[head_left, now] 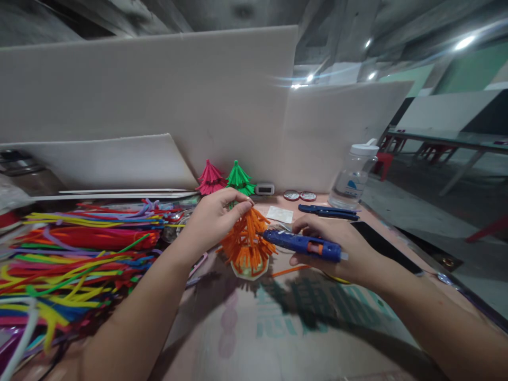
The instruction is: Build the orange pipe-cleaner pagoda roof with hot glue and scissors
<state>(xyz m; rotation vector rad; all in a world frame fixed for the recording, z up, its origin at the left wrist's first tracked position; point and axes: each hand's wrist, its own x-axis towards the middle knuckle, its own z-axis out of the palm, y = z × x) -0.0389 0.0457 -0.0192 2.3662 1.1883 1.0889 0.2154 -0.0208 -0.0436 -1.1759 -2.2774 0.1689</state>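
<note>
Bare forearms (130, 307) extend from the lower corners toward the orange pipe-cleaner cone (243, 241) at frame centre. Left hand (214, 216): thumb and fingers pinch the cone's top. Right hand (353, 244): fingers grip the blue glue gun (291, 241), nozzle at the cone's right side; contact is unclear. Steady the cone, aim between strands, and hold fingertips clear of the probably hot nozzle.

A craft workshop: glue gun (296, 243), colourful pipe cleaners (79, 238), and a farther table (456, 138) under beams (169, 16), probably concrete.
</note>
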